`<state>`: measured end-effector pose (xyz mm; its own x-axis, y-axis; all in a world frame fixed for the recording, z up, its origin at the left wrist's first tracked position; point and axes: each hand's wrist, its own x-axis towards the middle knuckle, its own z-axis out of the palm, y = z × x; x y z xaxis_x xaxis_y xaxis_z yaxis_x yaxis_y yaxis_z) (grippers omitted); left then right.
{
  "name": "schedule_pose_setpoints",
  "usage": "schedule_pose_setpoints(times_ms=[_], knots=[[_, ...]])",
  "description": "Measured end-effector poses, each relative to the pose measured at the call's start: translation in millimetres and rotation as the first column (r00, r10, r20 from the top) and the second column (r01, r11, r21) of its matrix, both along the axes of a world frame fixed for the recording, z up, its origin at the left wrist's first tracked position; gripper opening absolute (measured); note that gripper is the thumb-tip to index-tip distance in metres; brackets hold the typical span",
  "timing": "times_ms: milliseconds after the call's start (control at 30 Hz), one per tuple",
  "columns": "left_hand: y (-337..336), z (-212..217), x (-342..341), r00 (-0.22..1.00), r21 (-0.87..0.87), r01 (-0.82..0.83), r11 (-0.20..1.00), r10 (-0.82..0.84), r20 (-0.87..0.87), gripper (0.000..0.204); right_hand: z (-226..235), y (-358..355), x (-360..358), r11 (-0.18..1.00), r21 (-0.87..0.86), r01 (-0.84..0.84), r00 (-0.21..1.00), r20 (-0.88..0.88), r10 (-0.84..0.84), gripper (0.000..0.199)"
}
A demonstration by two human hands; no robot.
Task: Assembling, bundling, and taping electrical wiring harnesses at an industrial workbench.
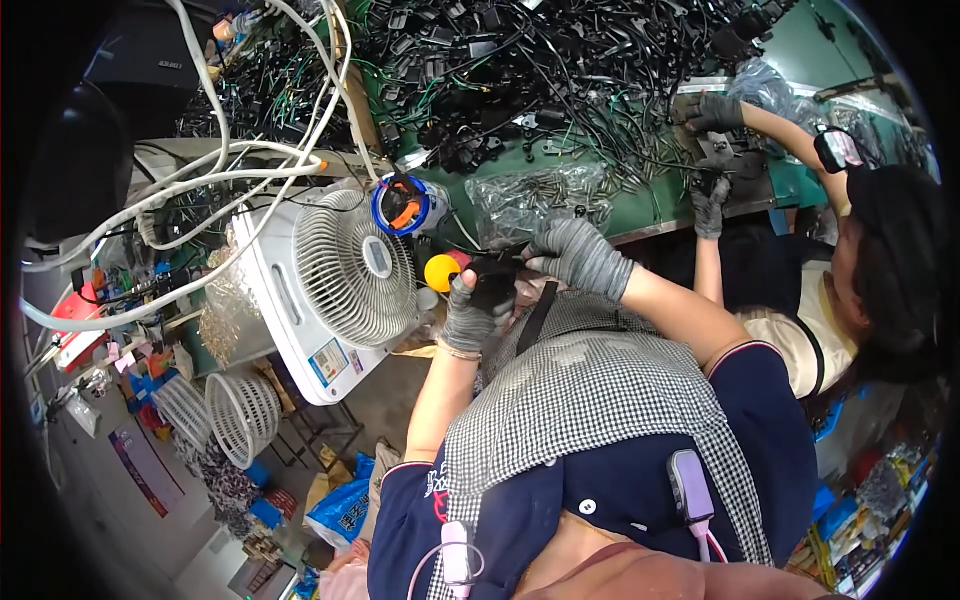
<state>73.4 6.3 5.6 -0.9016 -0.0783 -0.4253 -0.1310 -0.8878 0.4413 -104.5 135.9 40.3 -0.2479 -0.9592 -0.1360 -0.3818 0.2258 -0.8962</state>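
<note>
- Left hand (473, 310), in a grey knit glove, is curled tight around a small black part (497, 283), thumb up, right at the near edge of the desk (640, 215).
- Right hand (577, 254), same kind of glove, is closed too, fingers pinching the top of that same black part from the other side. So both hands are on it, held just above the checked apron, in front of the chest.
- Touching the left thumb side there's a yellow-orange ball-shaped knob (441, 272) with a bit of red next to it. Can't tell what it's attached to.
- Just past the hands on the green desk lies a clear plastic bag of small metal bits (535, 200).
- Behind that, a huge tangle of black cables and connectors (520, 70) covers most of the desk.
- To the left, a white box fan (345, 275) stands tilted, with a blue-rimmed tape roll thing (402, 205) near its top edge and white cords (230, 160) looping over it.
- On the right another person in grey gloves is working at a small metal fixture (725, 160); their hands stay well apart from the wearer's.
- Lower left, white fan grilles (235, 415) are stacked down on the floor.
</note>
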Motion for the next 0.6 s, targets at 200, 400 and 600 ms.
schedule_pose_setpoints(times_ms=[200, 400, 600], knots=[[11, 57, -15, 0.992, -0.084, 0.066, 0.994, -0.075, -0.101, 0.084, 12, -7, -3, 0.995, 0.095, -0.039, 0.953, -0.297, 0.066, 0.042], [8, 77, -13, 0.999, -0.104, -0.003, 0.995, -0.001, -0.034, 0.086, 13, 11, 20, 0.978, 0.123, -0.170, 0.948, 0.293, 0.128, 0.056], [14, 68, -15, 0.987, 0.020, -0.157, 0.987, 0.157, -0.019, 0.086, 1, 10, 26, 0.993, 0.115, -0.006, 0.739, 0.670, -0.073, 0.062]])
